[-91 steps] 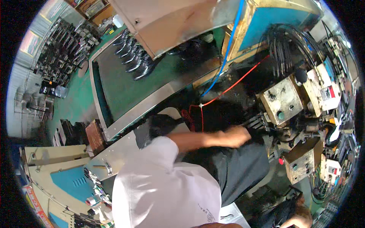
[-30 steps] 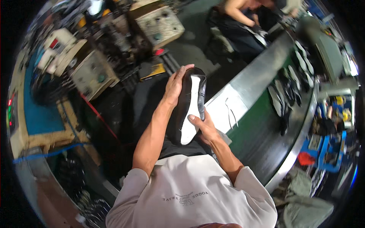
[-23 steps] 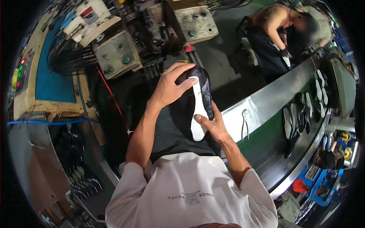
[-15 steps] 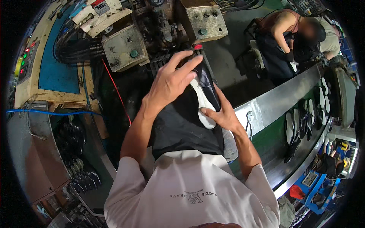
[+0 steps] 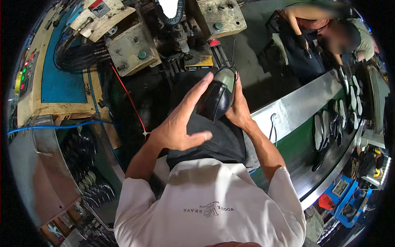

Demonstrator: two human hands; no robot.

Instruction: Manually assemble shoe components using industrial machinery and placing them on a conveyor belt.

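Observation:
A glossy black shoe upper on a greenish-grey last (image 5: 218, 99) is held up over my lap, its rounded black back end toward me. My right hand (image 5: 240, 108) grips it from the right, with the fingers partly hidden behind it. Along its left side my left hand (image 5: 179, 123) is stretched out, thumb spread wide from the fingers. Those fingertips come close to the upper's left edge; whether they touch it I cannot tell. The white insole side is turned out of sight.
Ahead stands a machine with two worn control boxes (image 5: 133, 51) and a red button (image 5: 214, 43). At right, a metal-edged bench (image 5: 288, 111) carries several black uppers and white insoles (image 5: 353, 99). Racked shoes (image 5: 96, 189) sit at left. Another person (image 5: 306, 37) bends over work at far right.
The upper has been turned, so its white insole side no longer shows and the last's top does. My left hand has come off the far end and opened beside it.

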